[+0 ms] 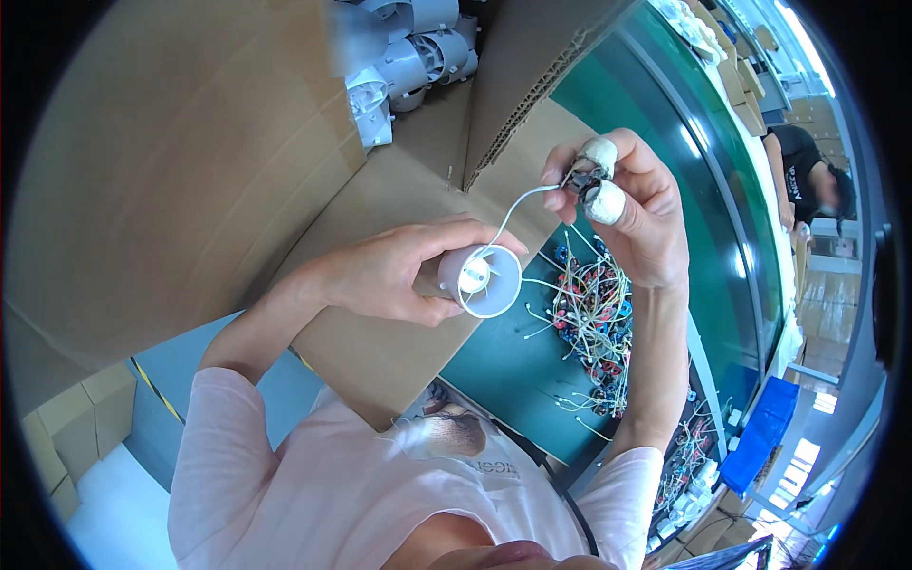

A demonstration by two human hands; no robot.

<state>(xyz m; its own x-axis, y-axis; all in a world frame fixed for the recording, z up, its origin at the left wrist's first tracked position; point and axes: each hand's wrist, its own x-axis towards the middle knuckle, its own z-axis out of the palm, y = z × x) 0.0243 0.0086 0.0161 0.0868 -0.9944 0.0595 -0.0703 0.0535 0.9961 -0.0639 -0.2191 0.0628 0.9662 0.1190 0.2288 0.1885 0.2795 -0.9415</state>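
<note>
Head view: our left hand (385, 271) curls firmly round a white cup (504, 285) in front of our chest, while our right hand (651, 214) pinches a small dark part (581, 180) between covered fingertips (605, 202). A white wire (516, 202) arcs from that part to the cup's mouth. We judge this piece partway done: wire and cup meet, yet the dark part sits outside. Many wired parts (594, 323) lie heaped beyond, seemingly left to do; whether the white housings (408, 62) in the carton (209, 142) are finished, we cannot tell.
</note>
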